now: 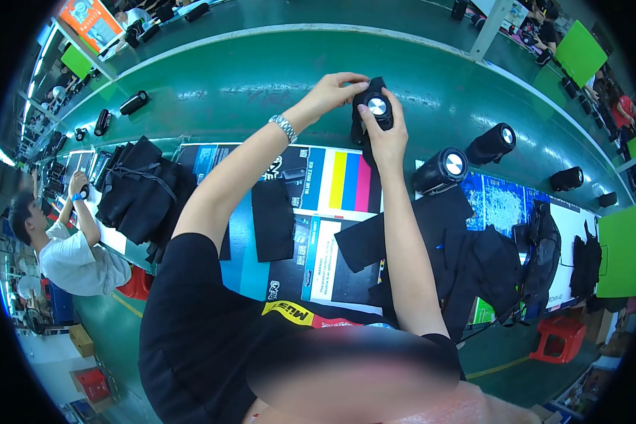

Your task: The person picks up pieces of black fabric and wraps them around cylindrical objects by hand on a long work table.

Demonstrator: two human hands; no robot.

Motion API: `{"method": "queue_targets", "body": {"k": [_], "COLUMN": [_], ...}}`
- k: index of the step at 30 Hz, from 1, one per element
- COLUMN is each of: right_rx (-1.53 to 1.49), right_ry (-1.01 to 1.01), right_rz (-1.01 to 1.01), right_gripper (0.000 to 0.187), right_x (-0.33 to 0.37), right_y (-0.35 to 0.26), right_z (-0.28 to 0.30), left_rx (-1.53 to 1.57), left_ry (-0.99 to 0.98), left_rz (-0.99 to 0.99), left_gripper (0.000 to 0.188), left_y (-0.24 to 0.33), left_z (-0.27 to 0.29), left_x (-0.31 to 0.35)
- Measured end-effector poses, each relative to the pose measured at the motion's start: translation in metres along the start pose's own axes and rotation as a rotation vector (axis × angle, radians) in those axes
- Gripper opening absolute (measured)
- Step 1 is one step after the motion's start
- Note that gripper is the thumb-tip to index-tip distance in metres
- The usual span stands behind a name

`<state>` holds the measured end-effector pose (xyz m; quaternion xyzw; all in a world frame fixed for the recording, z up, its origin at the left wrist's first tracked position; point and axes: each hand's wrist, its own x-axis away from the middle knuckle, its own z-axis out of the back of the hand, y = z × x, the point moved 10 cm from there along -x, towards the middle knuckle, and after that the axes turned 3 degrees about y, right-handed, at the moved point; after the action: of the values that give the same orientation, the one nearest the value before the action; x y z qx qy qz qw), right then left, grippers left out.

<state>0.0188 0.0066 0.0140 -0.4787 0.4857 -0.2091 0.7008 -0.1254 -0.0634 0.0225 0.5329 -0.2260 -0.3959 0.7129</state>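
Note:
A black cylindrical speaker (pixel 377 107) with a round silver end is held above the far part of the bench. My right hand (pixel 389 138) is closed round its near side, with the thumb beside the silver end. Dark cloth (pixel 378 83) lies against the speaker's far and left sides; how far it wraps round is hard to see. My left hand (pixel 336 93) pinches this cloth at the upper left, its fingertips close to the speaker. Flat black cloth pieces (pixel 273 220) lie below my forearms on printed sheets (pixel 321 240).
Two more speakers (pixel 442 172) stand to the right of my right hand. A heap of black cloth (pixel 138 191) sits at the left, and more black cloth (pixel 491 254) lies at the right. A co-worker (pixel 74 247) sits at far left. A red stool (pixel 558 339) stands at lower right.

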Motion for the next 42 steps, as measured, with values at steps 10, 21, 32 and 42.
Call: {"method": "queue_targets", "body": {"k": [10, 21, 32, 42], "right_rx": [-0.001, -0.075, -0.315, -0.578], "right_ry": [0.043, -0.048, -0.004, -0.009], "right_rz": [-0.293, -0.186, -0.504, -0.756], "right_gripper": [0.068, 0.057, 0.023, 0.029], "right_x": [0.001, -0.026, -0.028, -0.07], "right_y": [0.031, 0.031, 0.079, 0.106], "right_z": [0.014, -0.03, 0.004, -0.067], "left_rx": [-0.602, -0.443, 0.204, 0.75], "left_ry": [0.067, 0.231, 0.349, 0.368], "left_rz": [-0.673, -0.622, -0.347, -0.026], "left_gripper": [0.024, 0.016, 0.036, 0.059], "left_y": [0.088, 0.086, 0.037, -0.042], "left_z": [-0.025, 0.016, 0.062, -0.019], "left_x": [0.002, 0.038, 0.027, -0.036]}}
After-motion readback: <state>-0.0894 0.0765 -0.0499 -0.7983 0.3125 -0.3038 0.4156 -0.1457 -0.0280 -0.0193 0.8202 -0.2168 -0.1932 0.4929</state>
